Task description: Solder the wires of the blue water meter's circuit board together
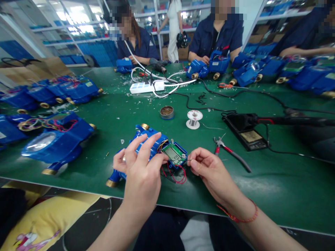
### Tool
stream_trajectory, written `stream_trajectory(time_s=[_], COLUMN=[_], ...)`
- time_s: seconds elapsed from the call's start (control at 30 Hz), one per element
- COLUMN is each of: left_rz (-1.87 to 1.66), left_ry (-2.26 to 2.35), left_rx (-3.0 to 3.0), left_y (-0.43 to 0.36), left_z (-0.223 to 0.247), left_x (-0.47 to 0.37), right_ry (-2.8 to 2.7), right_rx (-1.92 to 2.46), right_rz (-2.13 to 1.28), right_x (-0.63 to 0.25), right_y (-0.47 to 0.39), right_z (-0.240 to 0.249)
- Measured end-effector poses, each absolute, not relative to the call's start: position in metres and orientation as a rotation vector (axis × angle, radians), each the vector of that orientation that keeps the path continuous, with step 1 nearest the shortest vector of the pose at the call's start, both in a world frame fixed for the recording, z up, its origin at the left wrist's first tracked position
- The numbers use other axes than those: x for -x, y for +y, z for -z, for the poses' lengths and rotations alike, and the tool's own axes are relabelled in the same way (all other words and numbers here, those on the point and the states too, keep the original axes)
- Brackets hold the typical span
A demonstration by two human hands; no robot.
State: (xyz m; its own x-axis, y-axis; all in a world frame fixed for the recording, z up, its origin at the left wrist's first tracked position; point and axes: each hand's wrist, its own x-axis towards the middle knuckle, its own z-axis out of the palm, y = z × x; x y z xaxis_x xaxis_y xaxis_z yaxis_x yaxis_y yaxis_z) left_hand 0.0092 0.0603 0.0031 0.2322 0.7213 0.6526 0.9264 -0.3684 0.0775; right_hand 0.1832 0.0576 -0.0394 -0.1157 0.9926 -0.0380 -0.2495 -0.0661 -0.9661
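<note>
A blue water meter (157,137) with brass ends lies in front of me. Its small lidless box shows a green circuit board (176,149) with a lit display and loose red and black wires (181,177). My left hand (142,167) is over the meter, index and middle fingers raised and spread, thumb tip at the board's left edge. My right hand (205,167) is closed in a pinch at the board's right side, on what looks like a thin dark wire (187,160). Whether the left thumb presses on anything is hard to make out.
Red-handled cutters (231,153), a soldering iron stand (246,134), a solder spool (193,120) and a round tin (166,112) lie beyond my hands. More meters (60,139) stand left. A power strip (146,87) and cables cross the middle; co-workers (216,38) sit opposite.
</note>
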Motion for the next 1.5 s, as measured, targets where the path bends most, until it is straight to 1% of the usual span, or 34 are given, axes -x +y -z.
stream_trajectory(time_s=[0.1,0.23,0.3,0.4,0.5,0.63,0.77,0.9,1.0,1.07,1.23,1.37,1.5], left_rz=[0.901,0.939,1.018,1.249,1.431,1.767,2.107,2.282,2.327,2.367,2.510,2.618,2.426], left_ry=[-1.526,-1.615,-1.694,-1.882,-2.134,-2.567,-2.973,-3.209,-3.253,-3.256,-3.216,-3.095,-2.930], left_rx=[2.158,2.082,2.063,2.111,2.160,2.132,1.820,1.503,1.448,1.411,1.348,1.419,1.656], left_y=[0.057,0.039,0.022,-0.008,-0.027,-0.025,-0.013,-0.009,-0.010,-0.010,-0.009,-0.008,-0.007], left_z=[-0.002,0.006,0.013,0.026,0.033,0.032,0.034,0.041,0.045,0.047,0.053,0.051,0.043], left_x=[-0.005,0.005,0.010,0.014,0.010,0.002,0.001,0.003,0.001,-0.001,-0.004,-0.010,-0.016], right_ry=[-1.376,-1.710,-1.744,-1.757,-1.785,-1.856,-2.047,-2.194,-2.336,-2.484,-2.632,-2.587,-2.480], right_rx=[1.025,0.892,0.861,0.828,0.775,0.778,0.765,0.750,0.737,0.639,0.476,0.469,0.486], right_rz=[-1.139,-0.744,-0.648,-0.578,-0.539,-0.504,-0.419,-0.373,-0.311,-0.244,-0.170,-0.360,-0.630], right_x=[-0.182,-0.170,-0.161,-0.150,-0.142,-0.135,-0.138,-0.151,-0.157,-0.157,-0.150,-0.156,-0.168], right_y=[0.049,0.036,0.032,0.025,0.019,0.011,0.011,0.028,0.053,0.072,0.105,0.107,0.102], right_z=[0.037,0.036,0.037,0.041,0.045,0.051,0.048,0.032,0.020,0.017,0.024,0.021,0.012])
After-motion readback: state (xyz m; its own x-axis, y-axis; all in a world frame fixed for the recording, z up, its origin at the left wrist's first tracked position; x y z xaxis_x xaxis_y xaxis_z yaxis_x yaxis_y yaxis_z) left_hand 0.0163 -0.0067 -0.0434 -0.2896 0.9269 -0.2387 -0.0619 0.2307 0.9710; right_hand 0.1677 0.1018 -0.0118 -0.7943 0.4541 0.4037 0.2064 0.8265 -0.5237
